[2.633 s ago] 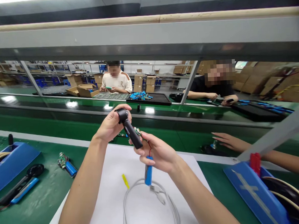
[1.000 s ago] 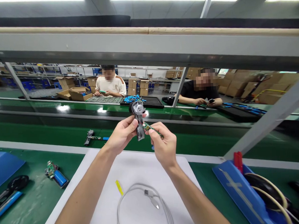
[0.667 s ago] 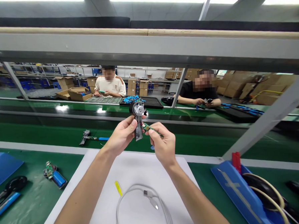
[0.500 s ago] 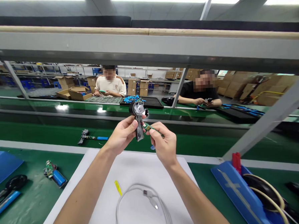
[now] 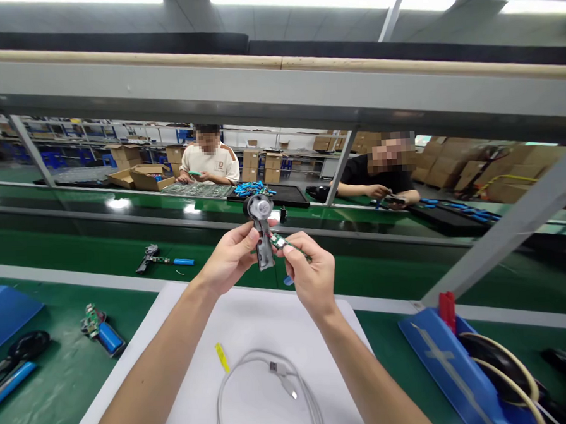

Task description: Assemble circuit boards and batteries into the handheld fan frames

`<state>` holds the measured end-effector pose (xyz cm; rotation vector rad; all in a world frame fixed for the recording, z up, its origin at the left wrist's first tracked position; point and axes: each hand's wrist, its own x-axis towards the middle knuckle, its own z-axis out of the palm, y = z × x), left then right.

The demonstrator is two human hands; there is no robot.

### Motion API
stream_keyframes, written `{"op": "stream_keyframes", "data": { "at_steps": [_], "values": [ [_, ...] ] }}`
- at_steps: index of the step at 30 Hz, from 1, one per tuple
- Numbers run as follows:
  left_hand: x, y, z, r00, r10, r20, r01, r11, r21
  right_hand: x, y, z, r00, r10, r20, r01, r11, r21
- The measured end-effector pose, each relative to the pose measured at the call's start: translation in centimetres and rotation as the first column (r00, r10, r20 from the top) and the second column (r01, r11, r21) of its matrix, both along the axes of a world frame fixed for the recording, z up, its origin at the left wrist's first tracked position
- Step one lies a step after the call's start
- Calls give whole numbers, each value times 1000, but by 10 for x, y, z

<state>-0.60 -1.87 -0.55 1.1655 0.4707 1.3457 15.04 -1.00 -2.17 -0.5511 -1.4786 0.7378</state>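
My left hand (image 5: 233, 256) is closed round the handle of an open grey plastic housing (image 5: 264, 248), which has a round head with a pale disc in it, like a small handheld fan. Between the thumb and fingers of my right hand (image 5: 311, 270) is a slim green circuit board (image 5: 278, 241), its near end hidden by the fingers. The board's far end meets the side of the handle; whether they are joined I cannot tell. A bit of blue (image 5: 288, 280) shows below my right fingers. Both hands are above the far edge of a white sheet (image 5: 251, 321).
On the sheet lie a coiled grey USB cable (image 5: 285, 379) and a yellow strip (image 5: 222, 357). Part-built units with blue batteries (image 5: 110, 338) lie left. A blue bin (image 5: 455, 367) holding red handles stands right. Two people work across the green belt (image 5: 99, 240).
The housing in my left hand has turned so its round head faces me more. A part-built unit on the belt has shifted left. Across the belt, the right-hand person's hands have moved slightly.
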Motion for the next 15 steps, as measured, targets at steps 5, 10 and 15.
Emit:
{"op": "stream_keyframes", "data": {
  "at_steps": [5,10,15],
  "values": [
    [3,-2,1,1000,3,6,-3,1000,-2,1,-1,1,1000,4,18,-4,1000,-18],
    [4,-1,0,999,32,24,-31,999,-26,1,-1,0,999,30,24,-29,999,-37],
    [2,3,-2,999,31,36,-31,1000,3,1,0,0,998,8,67,-6,999,-35]
  ]
}}
